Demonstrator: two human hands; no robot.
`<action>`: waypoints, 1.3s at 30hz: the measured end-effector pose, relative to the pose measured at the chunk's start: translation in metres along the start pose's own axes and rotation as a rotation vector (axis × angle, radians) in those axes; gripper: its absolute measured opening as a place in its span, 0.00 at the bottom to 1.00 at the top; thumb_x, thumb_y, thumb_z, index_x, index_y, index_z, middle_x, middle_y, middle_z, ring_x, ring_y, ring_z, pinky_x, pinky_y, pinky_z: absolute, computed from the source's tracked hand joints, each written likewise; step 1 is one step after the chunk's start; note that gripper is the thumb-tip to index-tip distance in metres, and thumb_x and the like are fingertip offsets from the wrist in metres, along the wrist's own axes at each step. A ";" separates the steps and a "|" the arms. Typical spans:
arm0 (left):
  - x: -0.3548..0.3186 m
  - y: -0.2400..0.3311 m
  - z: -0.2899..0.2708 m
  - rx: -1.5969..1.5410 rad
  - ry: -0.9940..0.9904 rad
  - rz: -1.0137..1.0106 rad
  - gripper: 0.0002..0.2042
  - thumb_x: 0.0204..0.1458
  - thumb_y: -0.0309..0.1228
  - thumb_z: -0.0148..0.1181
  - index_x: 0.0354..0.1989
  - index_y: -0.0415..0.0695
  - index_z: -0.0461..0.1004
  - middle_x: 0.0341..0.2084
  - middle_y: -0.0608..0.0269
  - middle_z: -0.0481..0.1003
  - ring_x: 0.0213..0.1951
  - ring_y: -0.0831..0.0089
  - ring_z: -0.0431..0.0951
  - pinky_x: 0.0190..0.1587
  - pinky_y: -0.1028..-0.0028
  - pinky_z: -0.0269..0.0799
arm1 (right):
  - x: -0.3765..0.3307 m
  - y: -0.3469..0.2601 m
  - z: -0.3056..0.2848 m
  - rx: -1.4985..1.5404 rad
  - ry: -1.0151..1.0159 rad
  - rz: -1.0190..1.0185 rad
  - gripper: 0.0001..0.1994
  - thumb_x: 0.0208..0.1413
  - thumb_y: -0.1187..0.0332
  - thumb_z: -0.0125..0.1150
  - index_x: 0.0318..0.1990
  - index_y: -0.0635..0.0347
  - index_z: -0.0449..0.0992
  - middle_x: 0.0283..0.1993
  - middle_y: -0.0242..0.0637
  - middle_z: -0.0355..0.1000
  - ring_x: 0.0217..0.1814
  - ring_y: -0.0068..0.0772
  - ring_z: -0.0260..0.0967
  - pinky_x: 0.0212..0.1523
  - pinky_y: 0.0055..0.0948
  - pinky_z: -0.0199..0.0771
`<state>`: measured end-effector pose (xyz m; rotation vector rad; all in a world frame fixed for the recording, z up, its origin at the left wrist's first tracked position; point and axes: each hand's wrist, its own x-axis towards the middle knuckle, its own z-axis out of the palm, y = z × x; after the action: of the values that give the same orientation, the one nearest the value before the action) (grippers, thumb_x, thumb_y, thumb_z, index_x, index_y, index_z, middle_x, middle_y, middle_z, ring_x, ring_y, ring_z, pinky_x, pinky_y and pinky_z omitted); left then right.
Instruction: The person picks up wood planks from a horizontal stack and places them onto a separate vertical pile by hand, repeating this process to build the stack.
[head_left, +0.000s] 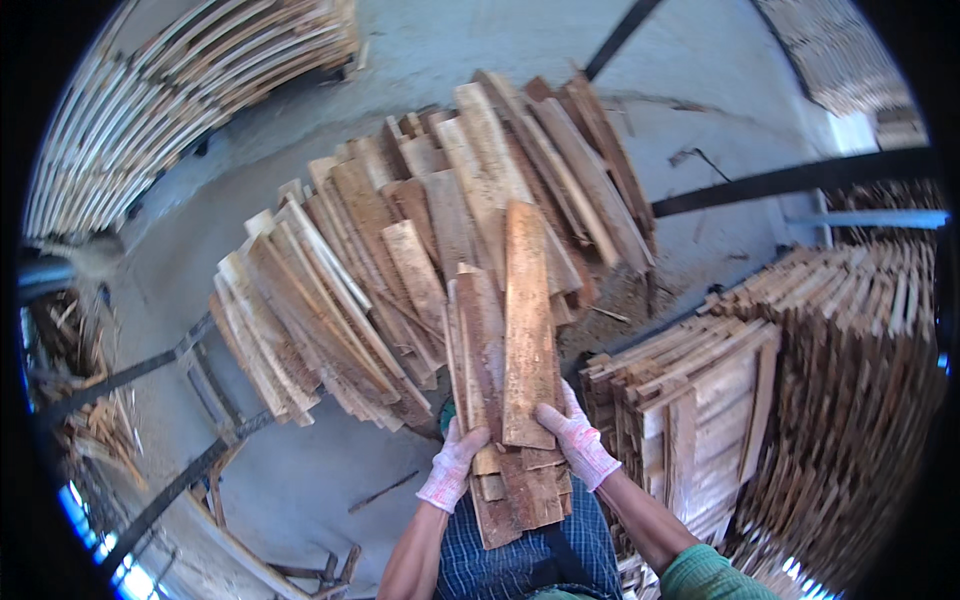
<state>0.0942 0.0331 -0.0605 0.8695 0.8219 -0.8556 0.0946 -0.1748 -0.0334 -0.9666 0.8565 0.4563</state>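
Gripping a bundle of wood slats, left hand, right hand, gloved

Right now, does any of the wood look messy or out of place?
Yes. The fanned pile of planks leans unevenly, with ragged ends, unlike the tidy stack at right. Loose scraps lie on the floor.

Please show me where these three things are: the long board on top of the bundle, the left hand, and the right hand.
long board [528, 320], head view, middle of its upper face.
left hand [455, 465], head view, back of the gloved hand.
right hand [577, 440], head view, back of the gloved hand.
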 end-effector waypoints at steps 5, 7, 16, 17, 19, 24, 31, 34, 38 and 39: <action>-0.054 -0.008 0.013 0.134 -0.157 0.066 0.38 0.56 0.31 0.65 0.73 0.47 0.53 0.56 0.61 0.70 0.54 0.67 0.74 0.58 0.64 0.74 | -0.095 0.002 -0.007 0.115 0.062 -0.222 0.44 0.59 0.63 0.68 0.77 0.60 0.45 0.74 0.42 0.56 0.75 0.36 0.53 0.74 0.35 0.53; -0.071 -0.009 0.031 0.209 -0.276 0.062 0.40 0.53 0.31 0.67 0.73 0.48 0.52 0.58 0.59 0.70 0.55 0.64 0.74 0.59 0.63 0.74 | -0.129 0.020 -0.022 0.199 0.111 -0.285 0.47 0.57 0.62 0.70 0.77 0.60 0.44 0.75 0.42 0.53 0.76 0.34 0.51 0.75 0.34 0.50; -0.087 -0.085 0.170 0.744 -0.707 -0.173 0.39 0.53 0.34 0.62 0.74 0.49 0.51 0.58 0.59 0.70 0.55 0.65 0.73 0.57 0.64 0.73 | -0.287 0.046 -0.104 0.528 0.634 -0.637 0.50 0.53 0.63 0.72 0.76 0.64 0.43 0.73 0.42 0.56 0.74 0.34 0.53 0.73 0.34 0.53; -0.089 -0.104 0.192 0.773 -0.763 -0.202 0.39 0.53 0.35 0.63 0.74 0.49 0.52 0.56 0.59 0.71 0.54 0.65 0.74 0.57 0.64 0.74 | -0.299 0.046 -0.118 0.540 0.707 -0.640 0.50 0.54 0.65 0.72 0.76 0.65 0.42 0.72 0.44 0.57 0.74 0.35 0.55 0.73 0.34 0.55; -0.086 -0.149 0.234 0.875 -0.854 -0.224 0.37 0.53 0.38 0.64 0.72 0.48 0.55 0.53 0.59 0.72 0.52 0.65 0.75 0.54 0.64 0.75 | -0.313 0.058 -0.159 0.610 0.811 -0.762 0.49 0.54 0.69 0.72 0.76 0.65 0.43 0.72 0.43 0.59 0.73 0.34 0.56 0.72 0.33 0.56; -0.037 -0.275 0.321 1.166 -0.906 -0.090 0.40 0.55 0.41 0.66 0.72 0.42 0.53 0.54 0.54 0.73 0.51 0.63 0.77 0.52 0.64 0.77 | -0.346 0.093 -0.266 0.334 1.164 -0.780 0.49 0.53 0.61 0.73 0.76 0.60 0.45 0.70 0.49 0.61 0.69 0.42 0.63 0.68 0.36 0.64; -0.037 -0.435 0.416 2.325 -0.539 0.536 0.54 0.46 0.49 0.74 0.72 0.32 0.44 0.67 0.29 0.57 0.69 0.43 0.59 0.67 0.56 0.63 | -0.326 0.193 -0.388 -0.467 1.372 0.264 0.53 0.45 0.48 0.75 0.76 0.48 0.48 0.48 0.57 0.64 0.46 0.58 0.70 0.46 0.47 0.74; -0.024 -0.473 0.401 2.453 -0.375 0.744 0.61 0.41 0.54 0.75 0.75 0.39 0.39 0.69 0.23 0.47 0.72 0.33 0.48 0.70 0.49 0.54 | -0.322 0.243 -0.402 -0.438 1.348 0.059 0.54 0.44 0.48 0.77 0.75 0.50 0.50 0.42 0.53 0.64 0.42 0.54 0.69 0.43 0.46 0.72; -0.005 -0.479 0.391 2.382 -0.373 0.743 0.64 0.37 0.55 0.78 0.74 0.37 0.40 0.69 0.24 0.47 0.72 0.35 0.48 0.72 0.50 0.50 | -0.327 0.291 -0.446 -0.075 1.232 -0.152 0.57 0.45 0.55 0.78 0.77 0.52 0.43 0.64 0.62 0.60 0.65 0.61 0.63 0.66 0.43 0.65; -0.005 -0.477 0.392 2.354 -0.334 0.758 0.65 0.33 0.54 0.80 0.74 0.36 0.41 0.69 0.27 0.48 0.71 0.38 0.50 0.72 0.51 0.51 | -0.324 0.286 -0.464 0.333 1.262 -0.262 0.58 0.46 0.59 0.78 0.77 0.57 0.39 0.74 0.60 0.50 0.76 0.53 0.51 0.75 0.38 0.52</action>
<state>-0.2289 -0.4924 -0.0386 2.5960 -1.3426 -0.9072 -0.4906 -0.4178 -0.0572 -0.9867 1.8189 -0.6141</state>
